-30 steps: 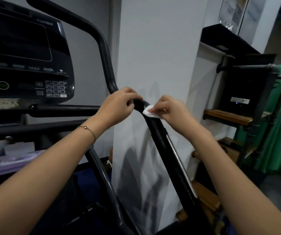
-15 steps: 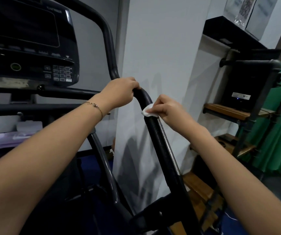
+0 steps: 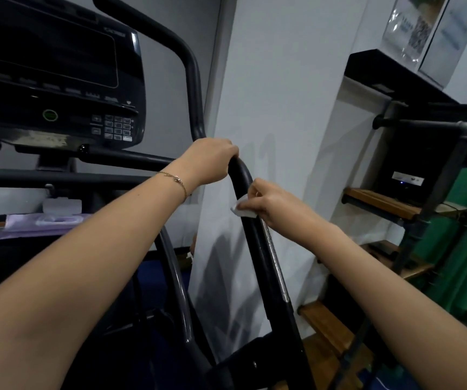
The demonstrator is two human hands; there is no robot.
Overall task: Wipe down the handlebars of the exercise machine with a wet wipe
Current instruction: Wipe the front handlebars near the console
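Step in hand: wiping the right-side handlebar (image 3: 257, 249) of the exercise machine, at its upper end.
Left hand: the left hand (image 3: 210, 161) is closed round the bend at the top of the handlebar and steadies it; it carries no wipe.
Right hand: the right hand (image 3: 271, 204) pinches the wet wipe (image 3: 242, 211) between thumb and fingers and presses it onto the bar.
Wipe position: the wipe is folded small and touches the handlebar just below the bend, close under the left hand.
Judged done: very little can be confirmed. The bar shows no wet sheen, so treated and untreated lengths cannot be told apart.
Judged left, same bar: the long straight run from the wipe down to the lower bracket; the bend covered by the left hand; the riser (image 3: 191, 68) above it.
Judged left, elsewhere: the crossbar (image 3: 131, 160) under the console (image 3: 58, 80) and the inner curved bar (image 3: 174, 277). Any handlebar on the far side is out of view.
Overall progress: early to middle stage, judged from the wipe's high position.
Supply: a purple wipe pack (image 3: 41, 223) lies below the console, well apart from both hands.
Caution: the wipe covers only part of the bar's girth, so the far side probably needs its own pass.
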